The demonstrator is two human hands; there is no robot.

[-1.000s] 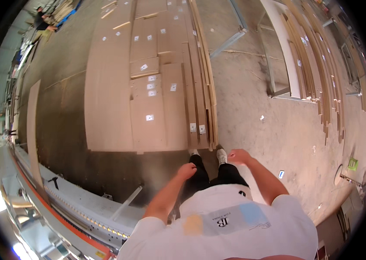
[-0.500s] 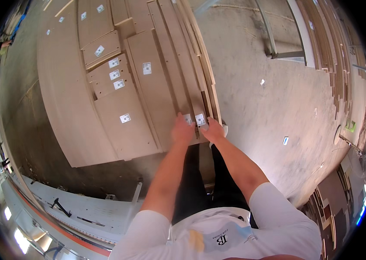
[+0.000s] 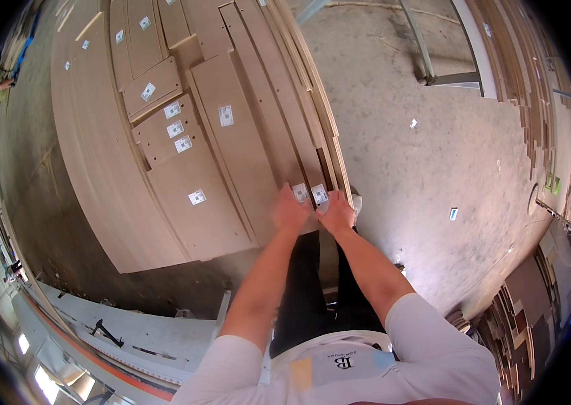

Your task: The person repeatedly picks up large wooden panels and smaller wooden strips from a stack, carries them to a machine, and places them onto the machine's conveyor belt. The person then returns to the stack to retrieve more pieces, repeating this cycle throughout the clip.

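Two long narrow brown board strips lie side by side along the right part of a stack of flat panels (image 3: 224, 162). Each has a white label near its close end. My left hand (image 3: 291, 210) curls round the near end of the left strip (image 3: 278, 138), beside its label; it is slightly blurred. Against the near end of the right strip (image 3: 302, 145), my right hand (image 3: 336, 212) is closed, thumb by the label and fingers at the outer edge. The undersides of both strips are hidden.
Labelled panels of different sizes cover the stack, with a wide bare board (image 3: 89, 155) at its left. A metal frame (image 3: 427, 67) stands far right, near more stacked boards (image 3: 522, 88). At lower left is a long white machine bed (image 3: 157, 334).
The stack and floor sit slightly lower in the picture as the view shifts. My right hand's fingers have drawn in more tightly at the strip's end; my left hand stays beside its label.
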